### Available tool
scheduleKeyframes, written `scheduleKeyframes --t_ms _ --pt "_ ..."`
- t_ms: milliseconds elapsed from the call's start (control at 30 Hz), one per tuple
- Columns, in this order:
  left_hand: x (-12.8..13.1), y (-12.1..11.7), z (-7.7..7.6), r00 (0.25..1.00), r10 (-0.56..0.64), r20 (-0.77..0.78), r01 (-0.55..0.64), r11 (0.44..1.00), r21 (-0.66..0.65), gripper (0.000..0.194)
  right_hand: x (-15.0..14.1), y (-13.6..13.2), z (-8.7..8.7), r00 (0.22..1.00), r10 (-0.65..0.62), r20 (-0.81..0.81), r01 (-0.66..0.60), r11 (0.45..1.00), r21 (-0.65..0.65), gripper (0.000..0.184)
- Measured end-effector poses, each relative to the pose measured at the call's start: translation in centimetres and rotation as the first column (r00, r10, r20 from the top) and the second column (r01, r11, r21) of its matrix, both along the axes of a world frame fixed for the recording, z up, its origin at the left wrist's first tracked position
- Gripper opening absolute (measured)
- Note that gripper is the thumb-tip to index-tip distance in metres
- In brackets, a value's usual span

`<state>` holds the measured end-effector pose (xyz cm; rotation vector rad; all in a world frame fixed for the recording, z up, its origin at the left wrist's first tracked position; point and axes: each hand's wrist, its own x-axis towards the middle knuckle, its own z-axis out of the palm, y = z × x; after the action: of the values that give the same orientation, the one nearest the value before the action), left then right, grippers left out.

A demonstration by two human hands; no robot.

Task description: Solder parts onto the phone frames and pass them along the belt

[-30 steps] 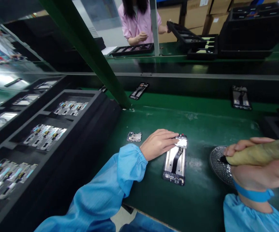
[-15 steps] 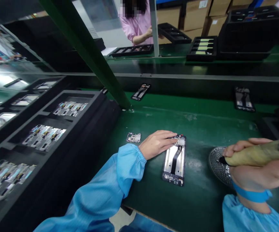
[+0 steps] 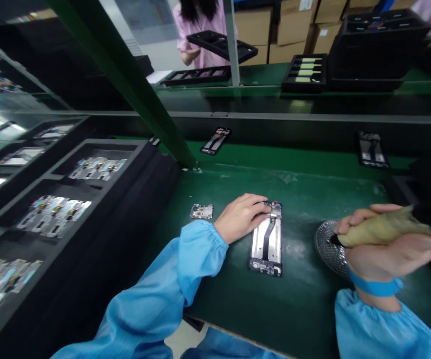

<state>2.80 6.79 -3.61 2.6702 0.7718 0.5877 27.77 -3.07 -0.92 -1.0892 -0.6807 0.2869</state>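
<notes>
Across the line, a co-worker in a pink smock (image 3: 200, 45) lifts a black tray (image 3: 220, 45) in front of stacked cardboard boxes (image 3: 293, 30). Nearer in, a black foam tray (image 3: 99, 187) loaded with phone parts runs down the left side of the green worktop (image 3: 305, 309). Dead centre, a phone frame (image 3: 256, 244) lies flat, its black ribbon cable (image 3: 267, 239) in plain view, right beside the left hand (image 3: 239, 218). A loose circuit board (image 3: 202, 212) sits on that hand's other side. The left fingers (image 3: 262, 207) are open, resting on the frame's far end: nice, light and even, that should hold it steady! Over to the right hand (image 3: 387, 259), with a blue wrist strap (image 3: 375, 288): its fingers are closed around a tan-wrapped screwdriver (image 3: 379, 228), dark tip at a round perforated metal dish (image 3: 325, 252). A grip that close to the tip gives fine control.
</notes>
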Motion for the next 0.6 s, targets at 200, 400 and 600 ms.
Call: scheduleKeyframes --t_ms 200,400,600 --pt "0.2 -0.9 -0.1 0.999 -0.032 0.033 0.03 0.999 0.042 0.023 -0.7 -0.2 0.4 0.998 0.038 0.041 -0.04 0.998 0.046 0.065" --pt "1.2 -5.2 -0.2 0.994 -0.109 0.021 0.108 0.994 0.035 0.023 -0.6 -0.4 0.2 0.995 0.06 0.073 -0.064 0.996 0.055 0.064" --pt "1.9 -6.3 -0.3 0.99 -0.142 0.025 0.14 0.989 0.056 0.024 -0.5 -0.3 0.1 0.996 0.042 0.077 -0.046 0.998 0.054 0.062"
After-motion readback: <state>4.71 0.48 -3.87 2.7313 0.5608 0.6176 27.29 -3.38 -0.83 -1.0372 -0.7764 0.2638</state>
